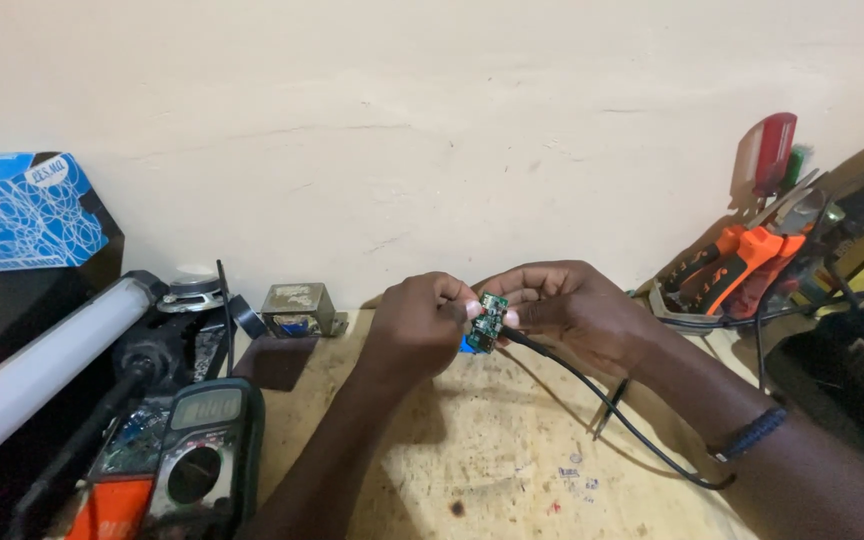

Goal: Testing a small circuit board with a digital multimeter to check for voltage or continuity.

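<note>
A small green circuit board (489, 320) is pinched between both hands above the wooden bench, near the wall. My left hand (414, 325) holds its left edge with closed fingers. My right hand (572, 310) grips its right side, where a black cable (612, 410) leaves the board and trails down across the bench toward my right wrist. A small blue part (468, 345) shows just under the board.
A green multimeter (202, 450) lies at front left beside a white tube lamp (42, 365). A small metal transformer (297, 310) stands by the wall. Orange-handled pliers (742, 265) and a red-handled screwdriver (774, 150) lean at right. A blue box (22, 210) sits far left.
</note>
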